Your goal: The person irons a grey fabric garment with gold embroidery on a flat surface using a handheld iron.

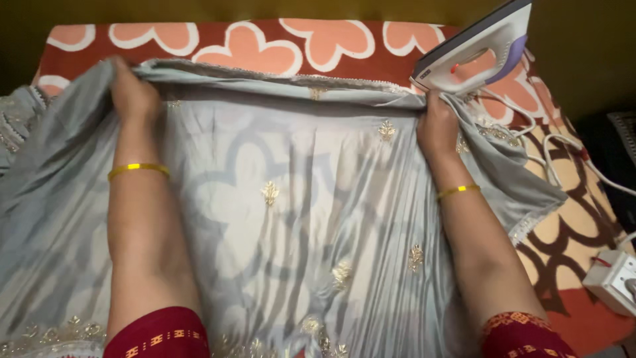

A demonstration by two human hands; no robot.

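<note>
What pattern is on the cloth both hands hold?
Pale grey cloth with small gold motifs, seen in the head view.

Both arms outstretched; left hand point(132, 93), right hand point(437, 129) fingers clenched.

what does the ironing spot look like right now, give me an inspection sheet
surface: red blanket with peach flower shapes, mostly covered
job's things: thin grey cloth with gold motifs, spread flat; iron upright at far right corner
clutter: nothing seen
hands: left hand and right hand both grip the cloth's far edge
cables: white cord trails from the iron; white socket box at right edge
surroundings: dark, unclear
</note>
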